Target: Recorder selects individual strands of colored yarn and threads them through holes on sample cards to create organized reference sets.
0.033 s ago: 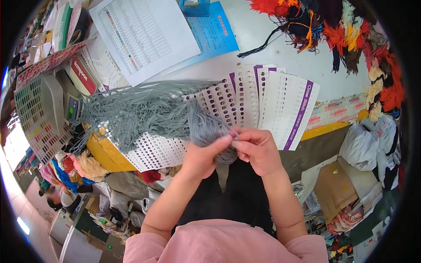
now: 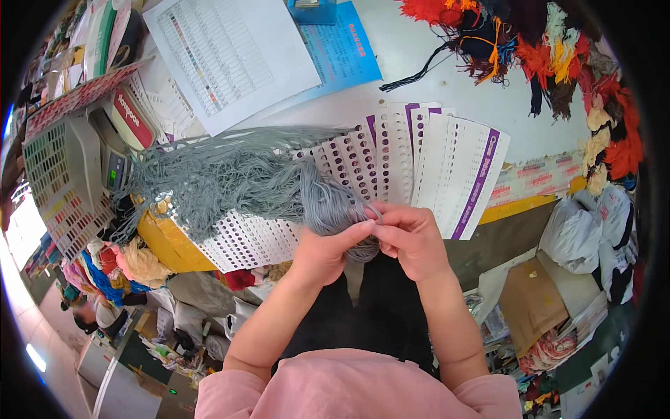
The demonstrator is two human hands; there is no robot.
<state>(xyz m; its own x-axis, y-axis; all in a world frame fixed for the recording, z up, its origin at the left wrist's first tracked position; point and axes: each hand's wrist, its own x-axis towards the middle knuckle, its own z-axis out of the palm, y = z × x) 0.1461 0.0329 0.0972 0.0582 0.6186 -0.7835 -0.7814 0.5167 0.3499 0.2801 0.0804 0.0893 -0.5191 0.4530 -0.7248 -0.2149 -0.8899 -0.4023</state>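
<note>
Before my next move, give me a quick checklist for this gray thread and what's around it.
1. Left hand gripping the gray thread bundle: ok.
2. Right hand at the bundle, fingertips together on a strand: looks ok.
3. Knot under the fingertips: cannot tell, hidden.
4. Loose gray thread lying straight: not ok, heaped and crossing.
5. Punched cards uncovered: not ok, thread lies across some.
6. Multicolored thread hanks apart from the gray: ok.

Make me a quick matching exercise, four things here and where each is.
1. Grey thread
2. Blue sheet
3. Punched cards
4. Multicoloured thread bundles

A. Fanned out, partly under the grey thread
B. At the right end of the table
C. Held at one end by the left hand
D. Partly under a printed white sheet

Pairs: 1-C, 2-D, 3-A, 4-B
</note>
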